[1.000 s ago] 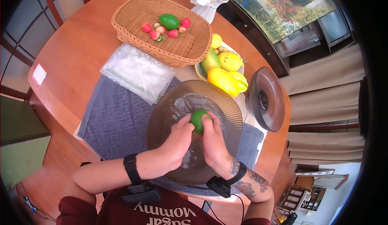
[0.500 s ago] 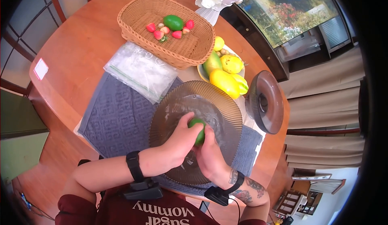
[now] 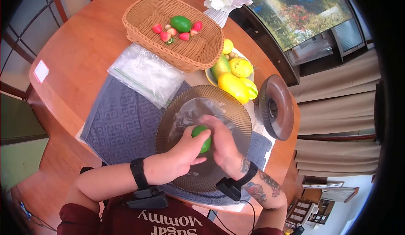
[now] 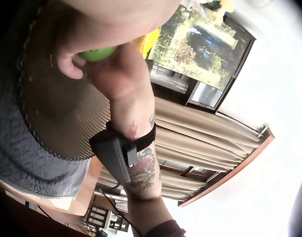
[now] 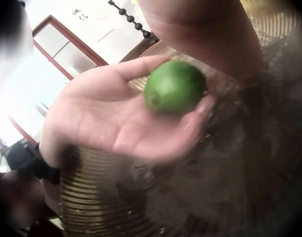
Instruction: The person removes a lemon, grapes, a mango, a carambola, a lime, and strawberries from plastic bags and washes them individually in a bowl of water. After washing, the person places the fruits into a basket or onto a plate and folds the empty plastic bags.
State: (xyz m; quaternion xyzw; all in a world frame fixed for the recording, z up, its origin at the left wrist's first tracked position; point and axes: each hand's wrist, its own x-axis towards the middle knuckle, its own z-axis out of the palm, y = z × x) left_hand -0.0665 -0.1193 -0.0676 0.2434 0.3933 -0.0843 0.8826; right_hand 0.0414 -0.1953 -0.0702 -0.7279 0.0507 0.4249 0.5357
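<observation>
A green lime (image 3: 202, 140) sits in my left hand (image 3: 180, 154), gripped between thumb and curled fingers over a ribbed, smoky glass bowl (image 3: 244, 121). The right wrist view shows the lime (image 5: 174, 85) lying against the left palm and fingers, its stem end toward the camera. My right hand (image 3: 222, 142) is close beside it, blurred, with its fingers extended over the water in the bowl. Part of the bowl is hidden behind both hands.
A blue-grey towel (image 3: 114, 121) lies under the bowl. Beyond are a clear zip bag (image 3: 143, 75), a wicker basket (image 3: 196, 51) with strawberries and a green fruit, and a plate of yellow fruit (image 3: 234, 87). A second glass bowl (image 3: 287, 112) stands at the right.
Both hands were around the lime earlier. Now the left hand holds it, and the right hand has come off it, its fingers moving forward over the water.
</observation>
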